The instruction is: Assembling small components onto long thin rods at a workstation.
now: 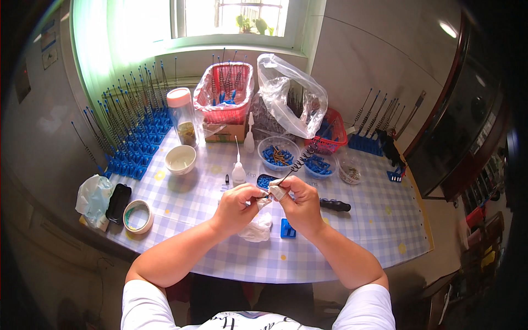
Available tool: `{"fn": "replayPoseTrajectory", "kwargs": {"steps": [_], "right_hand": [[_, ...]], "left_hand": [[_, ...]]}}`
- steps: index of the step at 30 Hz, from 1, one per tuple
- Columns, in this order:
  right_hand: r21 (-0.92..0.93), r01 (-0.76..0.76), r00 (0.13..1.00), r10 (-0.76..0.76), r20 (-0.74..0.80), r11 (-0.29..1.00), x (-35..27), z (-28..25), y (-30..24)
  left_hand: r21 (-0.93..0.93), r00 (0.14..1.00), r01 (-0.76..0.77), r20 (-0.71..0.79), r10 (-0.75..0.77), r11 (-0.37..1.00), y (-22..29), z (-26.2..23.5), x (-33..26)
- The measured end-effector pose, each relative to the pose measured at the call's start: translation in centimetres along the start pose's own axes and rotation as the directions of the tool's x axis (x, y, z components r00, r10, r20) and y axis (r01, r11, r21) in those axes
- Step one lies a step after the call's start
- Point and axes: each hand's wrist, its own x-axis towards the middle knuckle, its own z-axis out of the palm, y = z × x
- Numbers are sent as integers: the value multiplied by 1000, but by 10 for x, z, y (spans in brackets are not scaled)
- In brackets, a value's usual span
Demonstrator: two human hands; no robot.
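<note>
My left hand [237, 203] and my right hand [297, 201] meet above the checked table [352, 231], fingers pinched together. Between them is a thin black coiled spring rod [298, 161] that runs up and to the right from my right fingertips. My right fingers wear white tape. My left fingertips pinch the rod's lower end, where a small dark piece sits. A crumpled white tissue [256, 228] lies under my hands, and a small blue block [288, 227] lies beside it.
Two clear bowls of blue parts [278, 153] [320, 166], glue bottles [238, 169], a white cup [180, 159], a jar [183, 116], red baskets [224, 91], a clear plastic bag [289, 99], a tape roll [138, 216], a black-handled tool [335, 205], and rows of blue-based rods [132, 137] [371, 129].
</note>
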Motion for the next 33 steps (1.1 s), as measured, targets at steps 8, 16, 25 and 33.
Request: {"fn": "replayPoseTrajectory", "kwargs": {"steps": [8, 16, 25, 33], "right_hand": [[-5, -4, 1000, 4, -6, 1000, 1, 0, -1], [-3, 7, 1000, -8, -14, 1000, 0, 0, 1], [-15, 12, 1000, -12, -13, 1000, 0, 0, -1], [-7, 22, 998, -22, -52, 1000, 1, 1, 0]], "left_hand": [[-10, 1000, -1, -5, 1, 1000, -2, 1, 0], [-17, 1000, -4, -6, 4, 1000, -4, 2, -1], [-26, 1000, 12, 2, -12, 1000, -4, 1, -1], [-23, 1000, 9, 4, -8, 1000, -1, 1, -1]]}}
